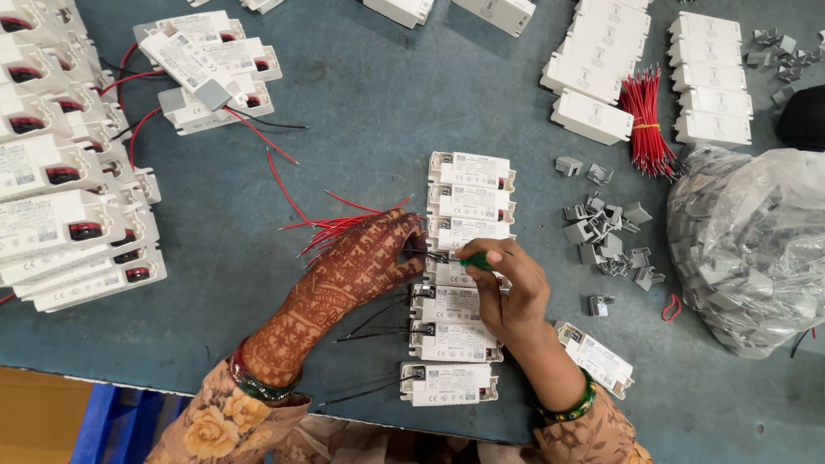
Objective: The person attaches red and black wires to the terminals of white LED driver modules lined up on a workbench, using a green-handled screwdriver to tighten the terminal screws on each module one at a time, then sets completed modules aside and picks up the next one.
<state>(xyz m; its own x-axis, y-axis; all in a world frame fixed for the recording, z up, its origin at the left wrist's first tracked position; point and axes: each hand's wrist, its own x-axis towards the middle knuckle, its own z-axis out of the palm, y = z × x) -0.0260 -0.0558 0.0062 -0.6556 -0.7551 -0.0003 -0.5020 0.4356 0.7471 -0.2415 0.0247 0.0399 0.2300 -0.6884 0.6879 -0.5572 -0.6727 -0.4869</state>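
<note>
Blue-grey workbench [369, 120] viewed from above, its near edge bordered by a tan surface and a blue crate [112, 425] at lower left. A column of white rectangular driver modules [464, 283] runs down the centre of the bench, each lying flat and touching or just beside its neighbour; thin black wires [378, 322] leave the left ends of the lower three. The left hand [365, 262], patterned with henna, rests over the left end of the fourth module from the top, its fingers closed around a loose bunch of red wires [331, 228] that fans out to the left; fingertips pinch at the module's terminal. The right hand [507, 288] is curled tightly around a green-handled screwdriver [475, 261], the tip directed left toward the same terminal, just beside the left fingertips. Whether the tip touches the terminal cannot be told. Green bangles [571, 408] encircle both wrists, above floral sleeves. One further module [595, 357] lies tilted just right of the right forearm. To the right, a scatter of small grey plastic clips [606, 236]; farther right, a clear plastic bag [748, 249] filled with more of them. A tied bundle of red wires [646, 120] lies between two rows of white modules at upper right. Stacked modules with red and black leads [69, 189] crowd the left edge.
</note>
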